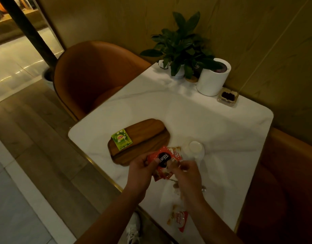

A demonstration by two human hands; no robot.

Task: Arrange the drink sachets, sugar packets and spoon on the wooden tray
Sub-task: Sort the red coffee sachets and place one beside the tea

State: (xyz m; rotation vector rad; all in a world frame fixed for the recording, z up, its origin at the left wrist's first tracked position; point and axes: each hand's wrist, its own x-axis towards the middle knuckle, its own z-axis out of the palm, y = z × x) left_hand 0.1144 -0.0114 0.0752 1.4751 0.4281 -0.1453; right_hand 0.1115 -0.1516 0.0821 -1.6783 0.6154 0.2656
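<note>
Red Nescafé coffee sachets being held above white table edge, just beside oval wooden tray. Left hand gripping bundle; right hand curling at its edge, pinch unclear. Best separating one, laying flat beside green tea sachet.

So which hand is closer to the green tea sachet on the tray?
Left. The left hand sits just off the tray's near end, below and right of the green sachet. The right hand is farther right, beyond the red sachets both hands hold.
</note>
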